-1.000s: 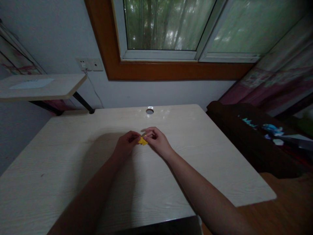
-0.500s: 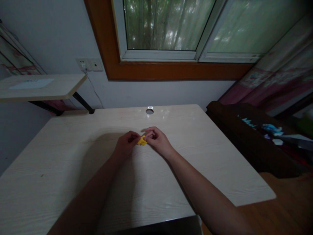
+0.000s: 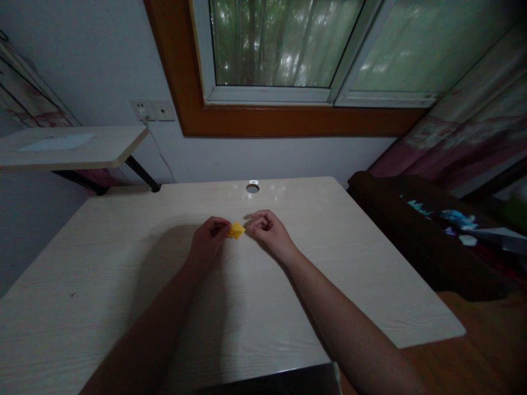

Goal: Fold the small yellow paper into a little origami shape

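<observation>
1. I saw the small folded yellow paper [image 3: 236, 230] between the two hands, over the middle of the table [image 3: 349, 263]; I couldn't tell whether it touched the tabletop.
2. The left hand [image 3: 211, 237] pinched the paper's left side between thumb and fingers.
3. The right hand [image 3: 269, 231] was just beside the opposite corner, fingers loosely curled and parted from the thumb; contact I couldn't make out.
4. Beyond them I had a round hole [image 3: 252, 188] near the table's far edge.
5. A shelf [image 3: 119, 144] stood at far left.
</observation>
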`<state>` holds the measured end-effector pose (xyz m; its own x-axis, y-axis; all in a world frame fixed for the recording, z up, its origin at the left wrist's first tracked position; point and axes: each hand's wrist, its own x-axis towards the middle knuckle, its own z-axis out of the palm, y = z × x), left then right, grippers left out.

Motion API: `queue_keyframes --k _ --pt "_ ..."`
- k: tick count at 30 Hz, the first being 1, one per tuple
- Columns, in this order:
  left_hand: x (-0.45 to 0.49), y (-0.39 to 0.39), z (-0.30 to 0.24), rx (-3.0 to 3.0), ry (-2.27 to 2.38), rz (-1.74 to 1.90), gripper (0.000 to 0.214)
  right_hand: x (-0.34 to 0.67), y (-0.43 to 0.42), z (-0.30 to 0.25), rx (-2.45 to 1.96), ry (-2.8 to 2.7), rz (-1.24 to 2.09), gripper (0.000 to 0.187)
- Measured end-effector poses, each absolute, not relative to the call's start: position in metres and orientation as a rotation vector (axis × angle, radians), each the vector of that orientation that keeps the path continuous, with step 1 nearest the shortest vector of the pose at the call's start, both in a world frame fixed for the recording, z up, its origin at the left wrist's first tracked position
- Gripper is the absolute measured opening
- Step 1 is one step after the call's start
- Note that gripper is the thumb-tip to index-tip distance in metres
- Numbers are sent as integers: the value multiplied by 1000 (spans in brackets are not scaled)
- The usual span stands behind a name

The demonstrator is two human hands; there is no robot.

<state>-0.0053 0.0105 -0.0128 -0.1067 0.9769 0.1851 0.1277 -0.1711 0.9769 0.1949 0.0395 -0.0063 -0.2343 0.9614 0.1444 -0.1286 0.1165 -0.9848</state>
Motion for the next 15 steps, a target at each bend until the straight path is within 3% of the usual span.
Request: queue_keyframes --k 15 --pt "-1 3 -7 1581 1364 1240 19 189 38 -23 -856 -1498 1337 27"
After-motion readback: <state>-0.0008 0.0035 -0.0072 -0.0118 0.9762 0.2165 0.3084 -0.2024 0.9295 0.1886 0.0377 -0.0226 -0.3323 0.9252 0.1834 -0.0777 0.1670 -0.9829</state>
